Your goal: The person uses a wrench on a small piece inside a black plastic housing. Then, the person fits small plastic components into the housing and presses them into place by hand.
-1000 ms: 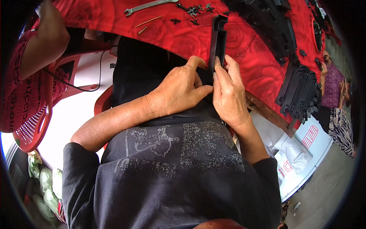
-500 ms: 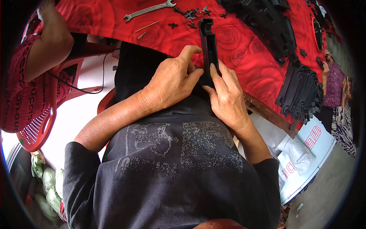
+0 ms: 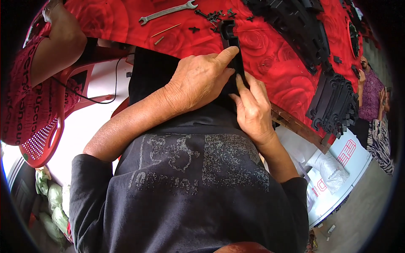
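A long, narrow black plastic part (image 3: 228, 31) with a hooked far end and a hollow channel stands out over the table's near edge in front of me. My right hand (image 3: 255, 107) is closed round its near end, thumb and fingers on the right side. Across the channel lies the index finger of my left hand (image 3: 198, 80), its tip near the part's right edge. The left thumb rests lower, against the part's left side. Whether anything small sits under the left fingertips is hidden.
On the red rose-patterned cloth (image 3: 114, 21) lie a wrench (image 3: 168, 12), two thin sticks and several small black cross-shaped pieces (image 3: 215, 16). Larger black mouldings (image 3: 291, 29) and stacked black parts (image 3: 335, 101) fill the right. A person sits left beside a red chair (image 3: 42, 145); others are far right.
My left hand has moved right and forward, and its index finger now lies across the black plastic part. My right hand keeps its hold, almost in place.
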